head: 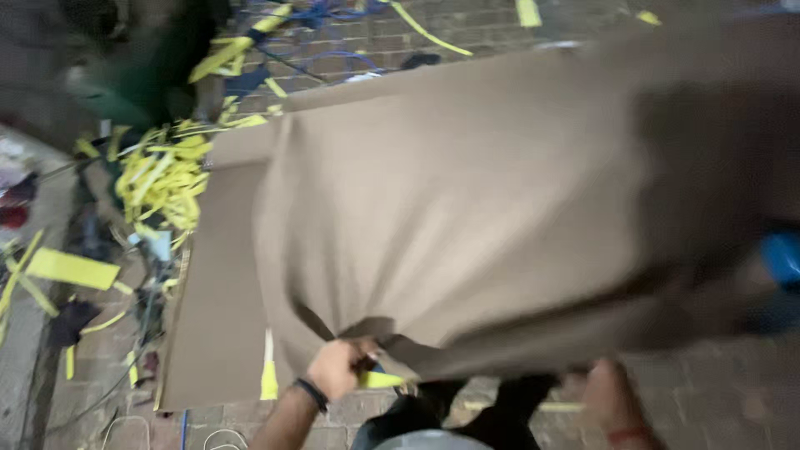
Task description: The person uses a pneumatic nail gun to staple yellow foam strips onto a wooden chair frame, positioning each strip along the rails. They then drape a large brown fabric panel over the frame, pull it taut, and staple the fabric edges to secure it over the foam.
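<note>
A large sheet of brown cardboard is lifted and bent across the middle of the view, blurred by motion. My left hand grips its near edge at a notch, next to a short yellow strip. My right hand sits low at the right, just under the sheet's near edge; it is blurred and its grip is unclear. A second flat brown cardboard sheet lies underneath on the brick floor.
A heap of yellow strips lies at the left on the brick floor, with more yellow scraps and blue cords scattered about. A blue object shows at the right edge. My dark trousers show at the bottom.
</note>
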Tool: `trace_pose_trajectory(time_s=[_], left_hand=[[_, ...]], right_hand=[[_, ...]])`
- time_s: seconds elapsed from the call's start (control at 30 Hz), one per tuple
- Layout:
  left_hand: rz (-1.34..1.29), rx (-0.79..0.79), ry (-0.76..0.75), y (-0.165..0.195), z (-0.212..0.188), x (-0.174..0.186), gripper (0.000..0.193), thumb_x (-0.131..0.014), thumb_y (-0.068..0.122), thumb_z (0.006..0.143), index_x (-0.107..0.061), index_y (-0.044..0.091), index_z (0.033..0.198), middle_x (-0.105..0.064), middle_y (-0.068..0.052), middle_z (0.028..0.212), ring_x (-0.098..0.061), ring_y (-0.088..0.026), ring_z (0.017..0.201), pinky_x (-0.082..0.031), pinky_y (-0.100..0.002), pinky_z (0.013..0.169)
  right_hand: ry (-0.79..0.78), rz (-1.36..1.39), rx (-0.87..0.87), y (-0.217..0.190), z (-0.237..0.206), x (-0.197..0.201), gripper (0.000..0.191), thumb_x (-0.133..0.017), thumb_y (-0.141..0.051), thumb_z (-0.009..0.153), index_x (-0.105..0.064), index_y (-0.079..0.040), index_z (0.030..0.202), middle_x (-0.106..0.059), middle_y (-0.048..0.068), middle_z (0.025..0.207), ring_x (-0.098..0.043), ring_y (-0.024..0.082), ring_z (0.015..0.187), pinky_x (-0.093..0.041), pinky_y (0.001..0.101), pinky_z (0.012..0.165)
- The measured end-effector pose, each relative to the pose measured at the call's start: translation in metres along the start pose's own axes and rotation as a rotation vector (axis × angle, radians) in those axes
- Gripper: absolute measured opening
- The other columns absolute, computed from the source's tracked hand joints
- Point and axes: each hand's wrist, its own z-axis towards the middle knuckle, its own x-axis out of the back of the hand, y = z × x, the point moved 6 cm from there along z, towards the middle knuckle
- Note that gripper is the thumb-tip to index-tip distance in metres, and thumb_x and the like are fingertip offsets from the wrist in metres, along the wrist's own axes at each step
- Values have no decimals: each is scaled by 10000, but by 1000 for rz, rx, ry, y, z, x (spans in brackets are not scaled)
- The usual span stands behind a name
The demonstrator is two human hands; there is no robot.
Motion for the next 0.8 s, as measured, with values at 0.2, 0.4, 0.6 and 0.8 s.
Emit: trace_pose_trajectory(time_s=[0.2,0.4,0.6,0.8], left_hand=[[386,339,-433,-15,5,-32,655,-824,627,761,-717,188,1235,-724,-76,1208,-678,-285,1144,-535,-408,972],[402,251,-290,128,57,-87,873,-838,453,744,-451,221,1491,-486,-89,1511,-468,-292,1380,-413,-417,1121],[494,183,-350,242,188,-243,882,-734,533,892,-321,107,1545,-372,-202,1542,-369,-365,1406,-315,-516,1180],[614,-159,-5,298,234,-292,613,-606,201,883,-482,102,1475,-565,-180,1277,-536,-350,1201,-456,-481,995]], right_hand=[[431,123,31,139,20,134,461,-702,-86,892,-639,-96,1348,-689,137,1246,-709,273,997,-598,398,801],[630,-170,274,218,84,273,454,-617,62,896,-678,-86,1322,-615,163,1435,-593,363,1321,-493,433,1125],[228,-370,51,235,183,300,799,-817,-189,775,-509,-94,1507,-461,178,1561,-435,391,1402,-349,470,1157],[218,-816,243,228,206,305,788,-794,-543,788,-584,-200,1465,-593,117,1436,-484,319,1396,-317,482,1178]])
